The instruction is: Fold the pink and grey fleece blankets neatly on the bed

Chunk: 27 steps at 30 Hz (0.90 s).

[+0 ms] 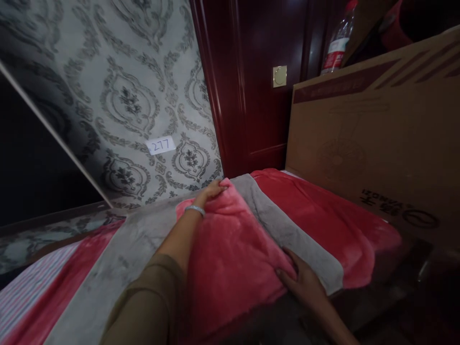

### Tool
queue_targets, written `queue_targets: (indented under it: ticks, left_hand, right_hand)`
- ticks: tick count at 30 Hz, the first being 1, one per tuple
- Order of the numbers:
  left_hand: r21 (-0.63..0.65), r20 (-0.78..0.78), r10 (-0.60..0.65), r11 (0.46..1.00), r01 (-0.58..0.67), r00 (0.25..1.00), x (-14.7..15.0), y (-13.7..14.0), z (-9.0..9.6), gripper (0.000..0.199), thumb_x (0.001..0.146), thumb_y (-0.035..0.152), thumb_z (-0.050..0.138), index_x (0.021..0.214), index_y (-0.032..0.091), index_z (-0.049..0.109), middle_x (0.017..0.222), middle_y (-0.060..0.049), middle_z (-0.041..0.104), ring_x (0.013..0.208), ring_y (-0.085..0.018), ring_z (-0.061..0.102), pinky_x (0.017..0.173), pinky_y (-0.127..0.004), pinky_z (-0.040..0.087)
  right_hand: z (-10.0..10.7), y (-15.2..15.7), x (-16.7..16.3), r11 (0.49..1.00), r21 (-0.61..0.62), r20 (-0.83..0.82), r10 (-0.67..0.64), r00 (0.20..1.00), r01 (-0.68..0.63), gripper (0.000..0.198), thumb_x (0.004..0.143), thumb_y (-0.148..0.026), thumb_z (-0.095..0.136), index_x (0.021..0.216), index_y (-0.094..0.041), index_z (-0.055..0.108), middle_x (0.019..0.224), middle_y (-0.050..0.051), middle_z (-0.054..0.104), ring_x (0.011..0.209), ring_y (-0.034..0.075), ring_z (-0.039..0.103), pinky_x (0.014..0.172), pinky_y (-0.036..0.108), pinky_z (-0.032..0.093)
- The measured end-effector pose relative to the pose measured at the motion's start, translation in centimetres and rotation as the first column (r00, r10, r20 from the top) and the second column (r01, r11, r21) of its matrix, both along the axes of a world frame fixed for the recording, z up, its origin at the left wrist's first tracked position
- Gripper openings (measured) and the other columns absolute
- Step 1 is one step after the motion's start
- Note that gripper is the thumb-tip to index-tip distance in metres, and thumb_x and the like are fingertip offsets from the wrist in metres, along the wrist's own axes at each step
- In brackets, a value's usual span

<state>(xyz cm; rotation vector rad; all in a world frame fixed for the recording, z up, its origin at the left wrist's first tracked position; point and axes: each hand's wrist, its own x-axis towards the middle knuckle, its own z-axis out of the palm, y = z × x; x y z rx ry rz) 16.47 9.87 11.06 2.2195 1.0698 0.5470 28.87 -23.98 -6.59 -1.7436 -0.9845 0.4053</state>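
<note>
A red plush blanket (233, 254) lies folded over a grey plush layer, its pile paler pink toward the far corner. At that far corner, close to the wall, the fingers of my left hand (212, 190) are closed on the fabric; a bracelet circles the wrist. My right hand (308, 282) pinches the near right corner of the same red piece between thumb and fingers. Beyond it runs a grey plush band (294, 230), with another red plush section (312, 215) on its right. Grey plush (122, 254) also spreads out to the left.
A large cardboard box (359, 129) stands on the right, with a red-capped plastic bottle (337, 45) at its back edge. Behind are a dark red door (251, 105) and a patterned wall (143, 81) bearing a paper label (160, 145). Striped cloth (39, 287) lies at the left.
</note>
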Motion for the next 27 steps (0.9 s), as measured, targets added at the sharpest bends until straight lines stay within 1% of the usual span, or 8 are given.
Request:
queue_targets:
  ticks: [3,6,9,14,18,22,24,27]
  left_hand:
    - [0.027,0.065,-0.014,1.000,0.013,0.998,-3.1,-1.7,4.4,0.027,0.075,0.031,0.069,0.098,0.016,0.066,0.082,-0.001,0.067,0.073,-0.017,0.062,0.068,-0.027,0.052]
    - [0.051,0.163,-0.119,0.992,0.113,0.979,-7.4,-4.3,9.2,0.039,0.072,0.032,0.070,0.107,0.015,0.065,0.093,-0.003,0.069,0.081,-0.017,0.063,0.076,-0.029,0.053]
    - [0.042,0.216,-0.212,0.977,0.208,0.953,-12.4,-7.8,13.4,0.039,0.067,0.036,0.073,0.099,0.015,0.066,0.092,-0.004,0.069,0.079,-0.017,0.063,0.073,-0.030,0.053]
    - [0.143,0.399,-0.088,0.989,0.033,0.913,-21.2,-13.6,17.3,0.040,0.062,0.038,0.079,0.093,0.017,0.066,0.085,-0.002,0.068,0.076,-0.016,0.063,0.069,-0.027,0.053]
    - [0.145,0.566,0.007,0.984,-0.108,0.824,-27.2,-17.8,18.1,0.037,0.060,0.033,0.082,0.091,0.018,0.068,0.084,-0.001,0.069,0.074,-0.015,0.063,0.067,-0.025,0.053]
    - [0.070,0.685,0.092,0.979,-0.191,0.723,-31.6,-20.4,16.5,0.039,0.059,0.034,0.084,0.091,0.019,0.070,0.086,-0.002,0.072,0.074,-0.015,0.065,0.067,-0.025,0.055]
    - [-0.002,0.697,0.155,0.977,-0.214,0.700,-32.9,-20.5,14.8,0.040,0.057,0.032,0.084,0.092,0.018,0.071,0.084,-0.002,0.072,0.071,-0.015,0.065,0.065,-0.025,0.054]
    - [-0.106,0.659,0.254,0.963,-0.248,0.708,-33.8,-19.3,12.5,0.040,0.052,0.028,0.083,0.088,0.016,0.071,0.080,-0.003,0.071,0.067,-0.014,0.062,0.061,-0.024,0.052]
  right_hand:
    - [1.0,-0.3,-0.2,0.998,0.044,-0.047,0.048,0.998,-0.046,0.073,0.064,-0.058,0.060,0.122,-0.014,0.069,0.121,0.015,0.072,0.111,0.033,0.067,0.098,0.044,0.053]
    - [2.7,-0.9,-0.6,0.990,0.107,-0.056,0.097,0.994,-0.091,0.059,0.063,-0.051,0.062,0.110,-0.018,0.073,0.109,0.012,0.075,0.104,0.032,0.069,0.095,0.043,0.054]
    - [4.8,-1.6,-1.1,0.980,0.176,-0.019,0.099,0.995,-0.094,0.051,0.061,-0.048,0.062,0.100,-0.020,0.073,0.101,0.010,0.076,0.098,0.032,0.069,0.092,0.043,0.054]
    - [9.8,-2.8,-1.5,0.940,0.299,0.108,0.140,0.984,-0.166,0.046,0.065,-0.045,0.062,0.103,-0.022,0.071,0.104,0.006,0.075,0.098,0.029,0.069,0.093,0.041,0.054]
    - [16.8,-4.5,-1.3,0.912,0.347,0.189,0.161,0.969,-0.220,0.044,0.071,-0.047,0.065,0.109,-0.025,0.070,0.109,0.005,0.074,0.100,0.029,0.069,0.092,0.042,0.055]
    - [23.1,-4.9,-1.4,0.853,0.430,0.318,0.163,0.934,-0.295,0.040,0.073,-0.047,0.070,0.110,-0.031,0.070,0.116,0.002,0.072,0.109,0.028,0.066,0.098,0.041,0.054]
    - [24.2,-3.3,-1.6,0.839,0.410,0.339,0.224,0.914,-0.358,0.042,0.074,-0.045,0.070,0.113,-0.030,0.070,0.120,0.003,0.071,0.113,0.028,0.065,0.102,0.041,0.052]
    - [24.1,1.1,-1.9,0.831,0.313,0.350,0.350,0.869,-0.460,0.044,0.073,-0.038,0.064,0.115,-0.023,0.068,0.120,0.008,0.072,0.112,0.029,0.066,0.102,0.043,0.050]
